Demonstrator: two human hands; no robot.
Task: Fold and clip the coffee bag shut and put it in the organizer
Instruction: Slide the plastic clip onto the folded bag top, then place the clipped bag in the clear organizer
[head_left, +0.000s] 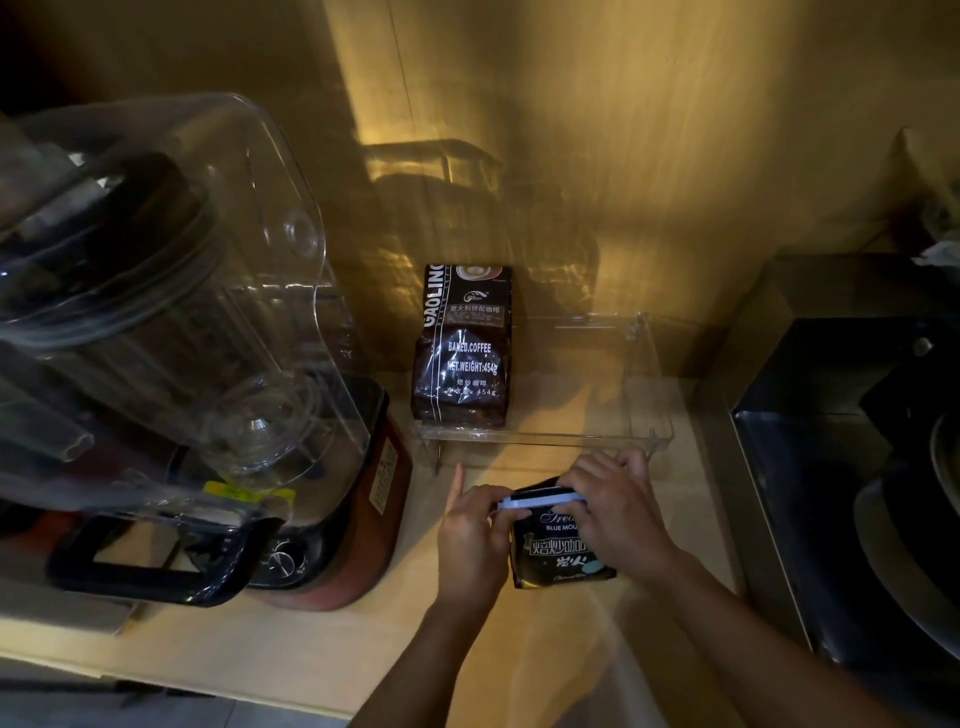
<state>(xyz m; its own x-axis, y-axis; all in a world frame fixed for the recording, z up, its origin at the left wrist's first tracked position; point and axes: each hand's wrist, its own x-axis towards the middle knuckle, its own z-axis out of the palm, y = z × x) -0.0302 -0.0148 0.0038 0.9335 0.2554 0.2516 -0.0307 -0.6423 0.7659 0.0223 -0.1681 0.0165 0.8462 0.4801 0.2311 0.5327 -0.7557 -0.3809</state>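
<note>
A small black coffee bag (558, 553) with white print stands on the wooden counter near the front. A pale blue clip (540, 503) lies across its folded top. My left hand (475, 532) pinches the clip's left end. My right hand (615, 506) covers the bag's top right corner and the clip's right end. Just behind my hands stands a clear plastic organizer (649, 410). A larger dark brown coffee bag (462, 345) stands upright in the organizer's left part.
A big blender (171, 332) with a clear sound cover and red base fills the left of the counter. A dark appliance (852, 441) stands at the right. A wooden wall (597, 130) rises behind the organizer.
</note>
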